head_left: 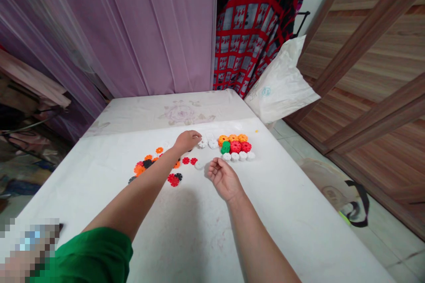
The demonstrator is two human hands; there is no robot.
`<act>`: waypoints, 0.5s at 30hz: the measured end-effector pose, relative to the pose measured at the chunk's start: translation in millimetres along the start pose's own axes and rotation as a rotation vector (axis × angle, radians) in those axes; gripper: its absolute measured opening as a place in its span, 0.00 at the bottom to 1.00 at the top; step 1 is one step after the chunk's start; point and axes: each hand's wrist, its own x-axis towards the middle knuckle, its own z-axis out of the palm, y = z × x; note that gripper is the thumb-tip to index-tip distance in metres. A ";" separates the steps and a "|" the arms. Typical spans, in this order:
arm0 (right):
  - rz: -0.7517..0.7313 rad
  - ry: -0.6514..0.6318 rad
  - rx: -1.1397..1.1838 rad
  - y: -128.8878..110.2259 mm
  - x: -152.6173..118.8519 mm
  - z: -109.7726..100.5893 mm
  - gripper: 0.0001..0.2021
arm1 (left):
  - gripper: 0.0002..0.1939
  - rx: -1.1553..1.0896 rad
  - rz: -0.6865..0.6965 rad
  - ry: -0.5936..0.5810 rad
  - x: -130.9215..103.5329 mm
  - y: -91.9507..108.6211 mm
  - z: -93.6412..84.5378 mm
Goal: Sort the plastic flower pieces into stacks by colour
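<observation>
Reaching with left hand (187, 141), palm down, fingertips together at notched white disc (202, 144); cannot tell if pinching. Curling right hand (224, 179) loosely, palm upturned, near ridged, round stacks (235, 147). Lying flat leftward: red discs (186, 160), on smooth, cloth-covered surface (275, 221).

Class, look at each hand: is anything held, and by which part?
The left hand has its fingertips by a white disc; whether it holds the edge cannot be told. The right hand shows nothing held.
</observation>
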 end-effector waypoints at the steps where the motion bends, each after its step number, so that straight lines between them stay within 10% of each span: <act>1: 0.003 -0.002 -0.001 0.0 0.2 -0.3 0.06 | 0.12 -0.055 -0.024 -0.008 3.2 1.7 3.0; 15: -0.007 -0.003 -0.008 1.0 0.2 0.3 0.08 | 0.07 -0.305 -0.144 -0.023 18.4 30.2 32.9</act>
